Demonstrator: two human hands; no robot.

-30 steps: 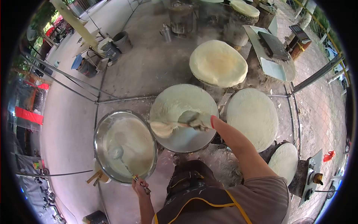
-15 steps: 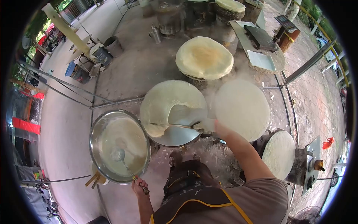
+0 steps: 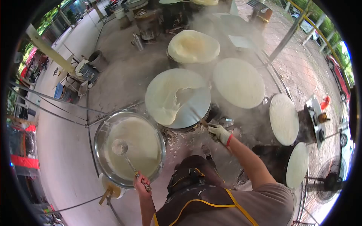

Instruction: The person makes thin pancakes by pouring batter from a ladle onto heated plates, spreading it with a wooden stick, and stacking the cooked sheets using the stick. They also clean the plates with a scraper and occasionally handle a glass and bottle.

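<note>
Here the gloved right hand (image 3: 219,133), centre of the frame, is clenched around a spreader (image 3: 197,115) whose blade lies on the half-coated round griddle (image 3: 196,109) above it. Lower left, the bare left hand (image 3: 141,183) grasps a ladle (image 3: 120,147) resting in the batter basin (image 3: 98,139).

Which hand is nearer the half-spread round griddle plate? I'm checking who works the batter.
Right. The gloved right hand holds a spreader at the half-spread round griddle plate's near rim; the left hand grips a ladle beside the steel batter bowl.
</note>
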